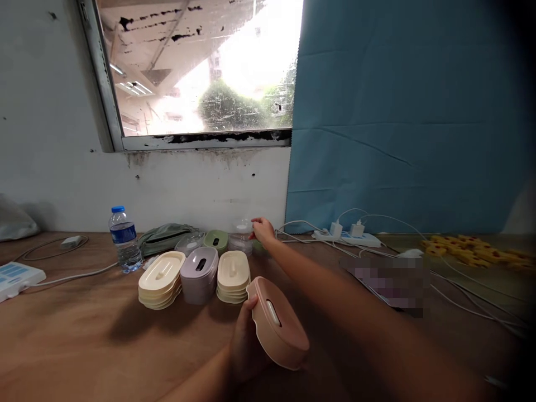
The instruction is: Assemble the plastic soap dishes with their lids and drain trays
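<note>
My left hand [247, 340] is wrapped around a pink oval plastic box [288, 329], tilted, with a slot and a pale strip in its top. Stretched out toward the wall, my right hand [263, 229] has its fingers pinched at the edge of a clear plastic piece [243, 226]. That piece is above a clear container [240, 244], and its outline is faint. In front of it stand a cream lid stack [233, 271], a lilac slotted box stack [200, 276] and another cream lid stack [162, 273]. A green slotted box [216, 239] is behind them.
Left of the stacks are a water bottle [124, 240] and a grey-green pouch [165, 239]. A power strip [362, 240] with chargers and white cables lies at the back right, near yellow pieces [464, 249]. Another power strip [19, 279] is at the left edge.
</note>
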A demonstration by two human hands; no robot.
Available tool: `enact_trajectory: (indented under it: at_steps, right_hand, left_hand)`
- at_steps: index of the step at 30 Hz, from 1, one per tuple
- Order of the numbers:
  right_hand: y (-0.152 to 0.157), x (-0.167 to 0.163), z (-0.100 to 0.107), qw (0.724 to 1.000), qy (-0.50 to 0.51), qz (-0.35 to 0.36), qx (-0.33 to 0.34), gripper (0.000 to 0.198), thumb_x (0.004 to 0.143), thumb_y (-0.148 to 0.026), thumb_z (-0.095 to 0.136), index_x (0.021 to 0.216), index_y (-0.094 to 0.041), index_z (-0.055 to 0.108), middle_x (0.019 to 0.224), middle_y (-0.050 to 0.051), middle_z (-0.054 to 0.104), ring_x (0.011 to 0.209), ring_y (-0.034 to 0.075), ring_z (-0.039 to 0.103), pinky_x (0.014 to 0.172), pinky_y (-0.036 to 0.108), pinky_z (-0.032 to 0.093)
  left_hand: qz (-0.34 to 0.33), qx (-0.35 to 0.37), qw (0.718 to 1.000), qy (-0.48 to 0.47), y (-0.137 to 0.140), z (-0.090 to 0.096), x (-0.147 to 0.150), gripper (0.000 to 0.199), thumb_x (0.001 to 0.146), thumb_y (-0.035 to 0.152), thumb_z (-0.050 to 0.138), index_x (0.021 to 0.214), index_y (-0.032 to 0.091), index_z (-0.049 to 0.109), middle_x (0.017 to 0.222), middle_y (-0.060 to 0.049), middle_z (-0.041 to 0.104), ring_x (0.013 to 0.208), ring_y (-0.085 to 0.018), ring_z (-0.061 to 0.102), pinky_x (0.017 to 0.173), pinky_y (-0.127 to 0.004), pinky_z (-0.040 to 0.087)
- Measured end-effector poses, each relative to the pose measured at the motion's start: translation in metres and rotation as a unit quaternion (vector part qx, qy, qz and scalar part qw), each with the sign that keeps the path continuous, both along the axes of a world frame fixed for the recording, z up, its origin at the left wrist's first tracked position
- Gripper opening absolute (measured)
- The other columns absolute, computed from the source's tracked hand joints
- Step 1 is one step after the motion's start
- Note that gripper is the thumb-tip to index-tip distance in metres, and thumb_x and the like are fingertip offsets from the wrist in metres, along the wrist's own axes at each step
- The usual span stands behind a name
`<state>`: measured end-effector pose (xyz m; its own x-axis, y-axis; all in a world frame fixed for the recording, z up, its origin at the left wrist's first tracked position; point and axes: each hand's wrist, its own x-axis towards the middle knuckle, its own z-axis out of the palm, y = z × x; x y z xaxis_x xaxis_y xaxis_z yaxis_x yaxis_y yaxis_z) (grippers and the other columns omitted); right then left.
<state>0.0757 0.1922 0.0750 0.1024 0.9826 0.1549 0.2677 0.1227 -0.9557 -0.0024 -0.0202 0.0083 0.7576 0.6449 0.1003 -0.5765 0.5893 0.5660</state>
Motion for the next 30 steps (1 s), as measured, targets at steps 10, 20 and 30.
enact_trajectory:
  at_steps: [10,20,30]
  right_hand:
    - [0.005,-0.001,-0.024,0.972,-0.2,0.119,-0.043,0.025,0.086,-0.028,0.047,0.106,-0.014,0.051,0.103,0.006,0.056,0.085,0.016,0.057,0.072,0.035,0.049]
    - [0.0,-0.002,-0.019,0.884,-0.423,0.19,0.063,0.022,0.086,-0.028,0.047,0.103,-0.016,0.053,0.106,0.006,0.055,0.091,0.018,0.055,0.078,0.036,0.047]
    - [-0.022,0.002,0.0,0.826,-0.517,0.162,0.156,0.023,0.085,-0.029,0.048,0.102,-0.015,0.054,0.104,0.006,0.056,0.088,0.017,0.056,0.077,0.037,0.045]
  left_hand:
    - [-0.004,-0.025,1.0,0.0,0.0,0.001,-0.001,0.065,0.073,0.061,0.032,0.107,0.008,0.05,0.096,-0.016,0.056,0.09,-0.031,0.053,0.079,-0.054,0.035]
    - [-0.01,-0.013,1.0,-0.002,0.0,-0.001,-0.001,0.067,0.074,0.06,0.029,0.107,0.005,0.05,0.097,-0.018,0.056,0.09,-0.032,0.053,0.079,-0.053,0.036]
    - [-0.002,-0.017,1.0,0.0,-0.001,0.0,0.0,0.068,0.074,0.061,0.029,0.106,0.006,0.051,0.094,-0.018,0.058,0.086,-0.034,0.056,0.076,-0.052,0.037]
